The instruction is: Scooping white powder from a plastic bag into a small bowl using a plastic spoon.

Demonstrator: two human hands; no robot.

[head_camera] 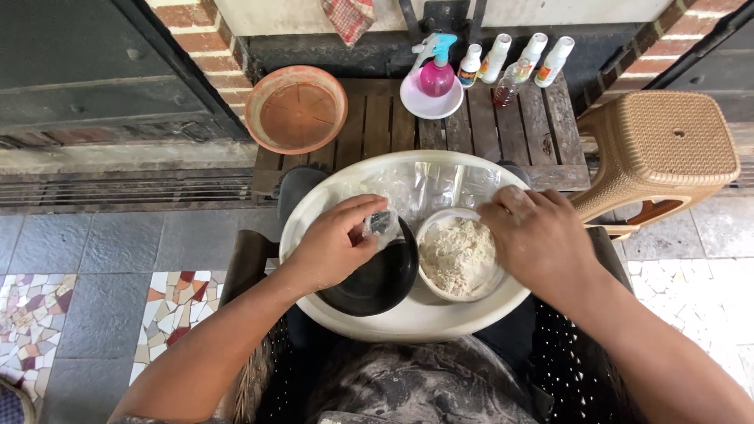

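Item 1. Terracotta saucer: round, shallow, empty, leaning at the far left of the wooden slatted desk.

Item 2. Left hand: fingers pinched shut on a small clear plastic packet with dark contents, held over the rim of the black bowl.

Item 3. Black bowl: round, dark, appears empty; sits left of centre in the large white basin on the person's lap.

Item 4. Clear plastic bag: lies flat in the far part of the basin, behind both bowls.

Item 5. White bowl: holds pale, coarse powder; stands just beside the black bowl, touching or nearly so.

Item 6. Right hand: curled over the right rim of the white bowl, fingers bent downward; whether it grips the rim or only rests there cannot be told.

Item 7. Pink spray bottle on a small white dish, then a row of small white bottles, far side of the desk.

Item 8. Tan plastic stool: far right, on the tiled floor.

Step in hand, as judged: the packet is being brought to the black bowl while the powder bowl is steadied. The next move would call for a firm pinch and a tilt kept above the bowl's middle, so nothing falls into the basin.
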